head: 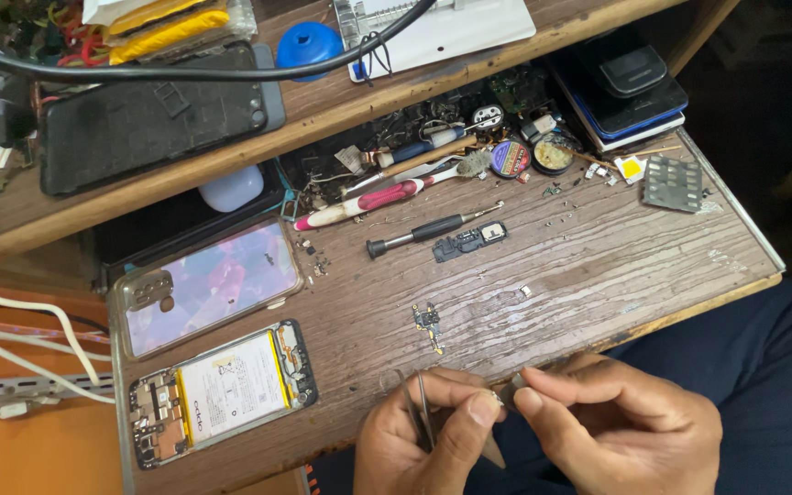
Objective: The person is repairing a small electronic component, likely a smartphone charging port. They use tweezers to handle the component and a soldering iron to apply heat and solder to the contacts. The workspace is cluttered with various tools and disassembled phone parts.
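Note:
At the front edge of the worn wooden bench (598,266), my left hand (428,431) grips thin metal tweezers (419,408), their tips toward my palm. My right hand (616,426) pinches a tiny grey part (512,385) between thumb and forefinger, touching the left thumb tip. Just beyond the hands lies a small gold-and-black flex board (428,323). To the left rests an opened phone (222,392) showing its battery and circuit board.
A phone back cover (208,286) lies above the opened phone. A black screwdriver (433,229), a small black module (469,242), a red-and-white toothbrush (387,197), round tins (532,158) and a grey chip tray (673,183) sit further back. Phones and a blue cap crowd the shelf.

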